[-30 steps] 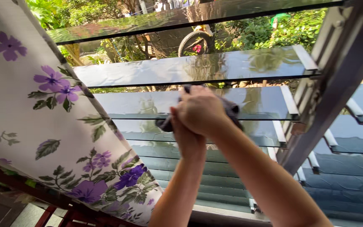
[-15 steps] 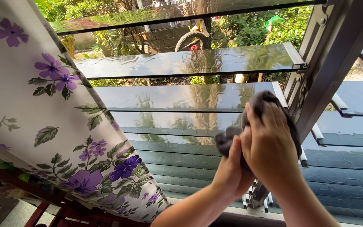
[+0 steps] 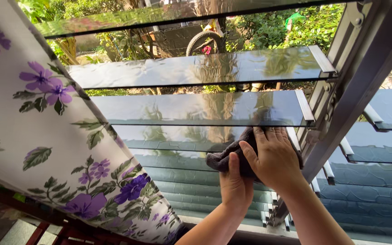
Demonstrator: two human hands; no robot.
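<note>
A dark grey cloth (image 3: 225,156) is wrapped over the edge of a glass louvre slat (image 3: 178,138) near its right end. My right hand (image 3: 275,159) presses on the cloth from above, fingers spread over it. My left hand (image 3: 235,183) grips the cloth from below, thumb up against it. Both forearms reach up from the bottom of the view. More glass slats lie above (image 3: 196,109) and below (image 3: 191,174) the one being held.
A white curtain with purple flowers (image 3: 46,131) hangs on the left, pulled aside. A grey metal window frame post (image 3: 359,86) runs diagonally on the right, with another set of slats (image 3: 377,149) beyond it. Outside are green plants and a wheel (image 3: 203,41).
Both hands and the cloth slid right along a higher slat, then dropped down to a lower slat and moved slightly left.
</note>
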